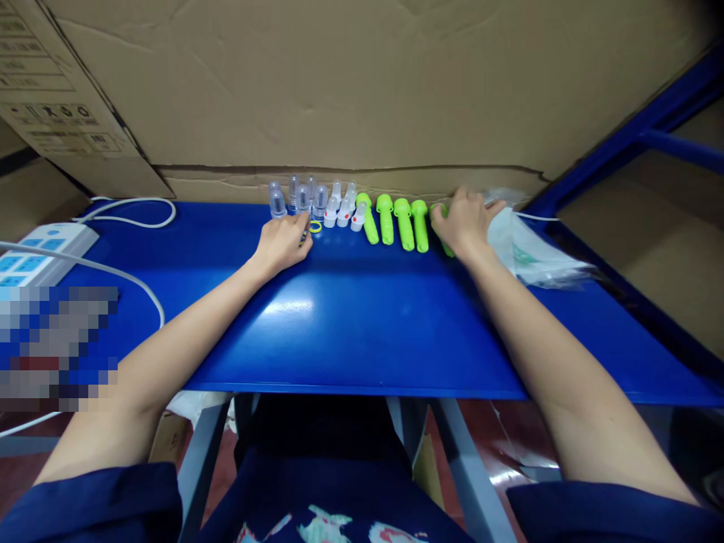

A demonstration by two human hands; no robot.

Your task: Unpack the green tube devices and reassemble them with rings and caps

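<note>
My left hand (284, 241) rests on the blue table with curled fingers, closed around something small and dark that I cannot make out. Just beyond its fingertips lies a yellow-green ring (315, 226). Several clear plastic caps (302, 198) stand behind that hand, and beside them are several white pieces with clear tips (344, 211), some bearing a red dot. Bright green flashlight-shaped bodies (403, 224) lie in a row to their right. At the row's right end my right hand (467, 220), slightly blurred, has its thumb and fingers around another green body (446, 240), partly hidden.
A clear plastic bag with white and green contents (529, 249) lies right of my right hand. On the left are a white power strip (48, 253) and its cable (136, 275). Cardboard (351, 90) walls the back; a blue metal frame (627, 139) stands at right.
</note>
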